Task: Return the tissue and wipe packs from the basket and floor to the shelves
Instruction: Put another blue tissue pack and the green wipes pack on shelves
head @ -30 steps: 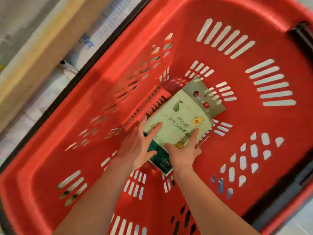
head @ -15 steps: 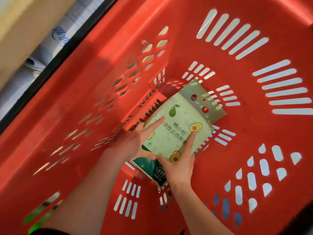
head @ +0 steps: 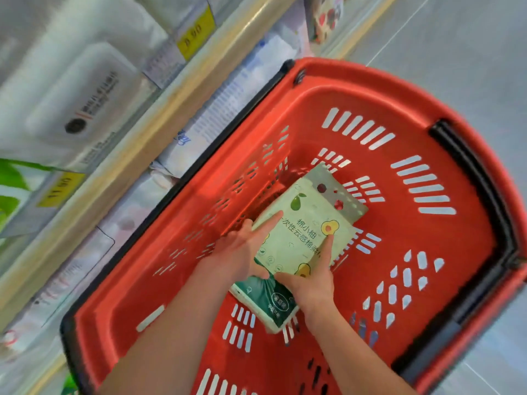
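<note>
A pale green tissue pack (head: 306, 223) printed with avocados and a grey hang tab lies inside the red shopping basket (head: 462, 252). My left hand (head: 242, 249) grips its left edge with fingers on top. My right hand (head: 313, 280) holds its near end, index finger stretched up over the print. Under the near end lies a dark green pack (head: 268, 303), partly covered by the pale pack and both hands.
Shelves (head: 137, 149) with a wooden edge run along the left, stocked with white tissue packs (head: 71, 104) and yellow price tags (head: 195, 32). Grey floor (head: 456, 52) lies beyond and right of the basket. The basket's black handle (head: 479, 178) rests on its right rim.
Both hands closed onto the pale green pack. The view pulled back from the basket's inside, so the whole basket, the shelves and the floor came into sight.
</note>
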`<state>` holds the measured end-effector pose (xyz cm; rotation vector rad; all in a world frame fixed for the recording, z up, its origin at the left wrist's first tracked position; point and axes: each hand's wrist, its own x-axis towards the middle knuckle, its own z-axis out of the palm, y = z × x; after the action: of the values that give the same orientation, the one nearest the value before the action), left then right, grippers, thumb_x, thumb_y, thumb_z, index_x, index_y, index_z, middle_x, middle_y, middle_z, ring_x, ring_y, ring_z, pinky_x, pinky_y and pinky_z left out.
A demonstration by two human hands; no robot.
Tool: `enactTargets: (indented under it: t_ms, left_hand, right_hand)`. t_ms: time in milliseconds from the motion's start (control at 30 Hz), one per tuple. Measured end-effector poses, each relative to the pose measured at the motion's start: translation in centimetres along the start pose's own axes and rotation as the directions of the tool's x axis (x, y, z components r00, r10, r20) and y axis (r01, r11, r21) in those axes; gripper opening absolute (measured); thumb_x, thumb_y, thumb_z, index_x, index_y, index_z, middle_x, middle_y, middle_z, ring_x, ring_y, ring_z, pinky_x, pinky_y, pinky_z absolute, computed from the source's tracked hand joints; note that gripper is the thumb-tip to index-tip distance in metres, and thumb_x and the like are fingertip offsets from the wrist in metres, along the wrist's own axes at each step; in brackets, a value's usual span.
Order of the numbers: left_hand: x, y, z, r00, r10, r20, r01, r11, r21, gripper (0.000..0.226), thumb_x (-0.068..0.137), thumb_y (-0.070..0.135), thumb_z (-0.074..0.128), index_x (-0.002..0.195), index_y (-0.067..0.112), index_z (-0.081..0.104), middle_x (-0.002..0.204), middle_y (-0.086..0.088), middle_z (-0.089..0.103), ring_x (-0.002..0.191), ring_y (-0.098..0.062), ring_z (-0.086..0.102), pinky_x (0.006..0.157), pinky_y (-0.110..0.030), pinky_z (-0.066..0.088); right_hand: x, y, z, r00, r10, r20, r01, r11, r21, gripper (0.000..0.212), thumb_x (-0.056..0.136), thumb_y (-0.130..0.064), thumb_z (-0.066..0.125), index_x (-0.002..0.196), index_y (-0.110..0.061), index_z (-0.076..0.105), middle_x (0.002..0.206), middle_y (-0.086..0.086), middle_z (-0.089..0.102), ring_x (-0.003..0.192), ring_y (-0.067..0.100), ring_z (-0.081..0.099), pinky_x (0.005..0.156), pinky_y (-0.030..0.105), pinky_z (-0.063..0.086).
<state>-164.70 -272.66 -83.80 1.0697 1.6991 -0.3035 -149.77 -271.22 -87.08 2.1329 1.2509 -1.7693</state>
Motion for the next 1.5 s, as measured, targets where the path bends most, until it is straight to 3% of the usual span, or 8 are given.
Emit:
enactTargets:
  t_ms: [200, 333, 433, 567, 767, 967, 1267, 1500]
  left_hand:
    - [-7.6, 3.1, -3.1, 0.999, -0.051, 0.002, 0.051, 0.995, -0.09, 0.105, 0.08, 0.032, 0.069, 0.134, 0.056, -0.017, 0.155, -0.017, 0.005, 0.136, -0.04, 0.026, 0.11, -0.047, 0.028]
    - [-13.1, 5.6, -4.1, 0.993, -0.102, -0.065, 0.087, 0.977, -0.196, 0.106, 0.081, 0.03, 0.068, 0.131, 0.058, -0.021, 0.156, -0.015, 0.002, 0.141, -0.038, 0.018, 0.111, -0.048, 0.023]
    - [-17.3, 6.7, -4.4, 0.979, -0.1, -0.18, 0.055, 0.969, -0.24, 0.114, 0.076, 0.03, 0.073, 0.124, 0.064, -0.024, 0.153, -0.013, 0.013, 0.135, -0.033, 0.032, 0.104, -0.046, 0.034]
    - [-23.8, 8.3, -5.4, 0.942, -0.027, -0.333, -0.056, 0.97, -0.236, 0.119, 0.072, 0.027, 0.075, 0.122, 0.069, -0.024, 0.135, -0.004, 0.032, 0.12, -0.025, 0.046, 0.095, -0.047, 0.045]
    - [-33.9, 13.1, -10.3, 0.878, 0.086, -0.47, -0.157, 0.981, -0.114, 0.115, 0.073, 0.027, 0.075, 0.132, 0.061, -0.018, 0.147, -0.007, 0.021, 0.127, -0.024, 0.043, 0.098, -0.043, 0.044]
    - [-44.3, 19.5, -16.1, 0.764, 0.191, -0.616, -0.231, 0.973, 0.015, 0.106, 0.078, 0.032, 0.07, 0.136, 0.056, -0.015, 0.153, -0.008, 0.014, 0.14, -0.026, 0.022, 0.105, -0.045, 0.033]
    - [-55.3, 29.3, -22.9, 0.518, 0.385, -0.764, -0.47, 0.874, 0.123, 0.107, 0.073, 0.027, 0.075, 0.135, 0.059, -0.006, 0.128, 0.009, 0.028, 0.119, -0.009, 0.036, 0.096, -0.03, 0.039]
    - [-60.1, 38.7, -26.7, 0.338, 0.371, -0.865, -0.437, 0.876, 0.205, 0.109, 0.071, 0.029, 0.076, 0.132, 0.062, -0.008, 0.128, 0.004, 0.037, 0.108, -0.008, 0.043, 0.091, -0.033, 0.046]
  right_hand:
    - [-5.6, -3.3, -3.8, 0.99, -0.13, 0.055, 0.132, 0.99, -0.048, 0.121, 0.043, -0.024, 0.074, 0.108, -0.079, -0.012, 0.115, 0.007, 0.052, 0.096, 0.025, 0.058, 0.084, 0.045, 0.052]
    - [-10.2, -5.9, -6.9, 0.965, -0.241, 0.108, 0.254, 0.959, -0.129, 0.123, 0.053, -0.017, 0.074, 0.118, -0.071, -0.015, 0.111, 0.01, 0.049, 0.081, 0.024, 0.059, 0.067, 0.04, 0.054]
    - [-14.1, -7.2, -8.6, 0.933, -0.341, 0.116, 0.358, 0.914, -0.19, 0.119, 0.063, -0.012, 0.074, 0.124, -0.063, -0.014, 0.116, 0.008, 0.046, 0.075, 0.016, 0.056, 0.054, 0.026, 0.048]
    - [-20.2, -8.5, -10.4, 0.89, -0.454, 0.032, 0.453, 0.876, -0.167, 0.119, 0.061, -0.02, 0.075, 0.127, -0.066, -0.013, 0.125, 0.004, 0.048, 0.095, 0.021, 0.059, 0.068, 0.036, 0.054]
    - [-30.1, -12.4, -15.4, 0.806, -0.589, -0.061, 0.585, 0.808, -0.067, 0.118, 0.061, -0.021, 0.074, 0.133, -0.06, -0.01, 0.13, 0.002, 0.045, 0.107, 0.015, 0.053, 0.081, 0.037, 0.053]
    - [-40.0, -18.5, -22.5, 0.647, -0.744, -0.167, 0.748, 0.661, -0.048, 0.118, 0.059, -0.031, 0.077, 0.132, -0.061, -0.011, 0.131, -0.001, 0.049, 0.114, 0.016, 0.052, 0.085, 0.037, 0.051]
    - [-51.5, -25.0, -34.9, 0.432, -0.861, -0.27, 0.879, 0.468, -0.087, 0.109, 0.067, -0.018, 0.077, 0.137, -0.052, 0.0, 0.129, -0.005, 0.042, 0.111, 0.005, 0.042, 0.085, 0.023, 0.043]
    - [-54.8, -29.7, -44.2, 0.272, -0.907, -0.321, 0.955, 0.296, -0.027, 0.109, 0.066, -0.01, 0.077, 0.134, -0.058, 0.007, 0.133, -0.014, 0.039, 0.123, 0.009, 0.042, 0.09, 0.039, 0.052]
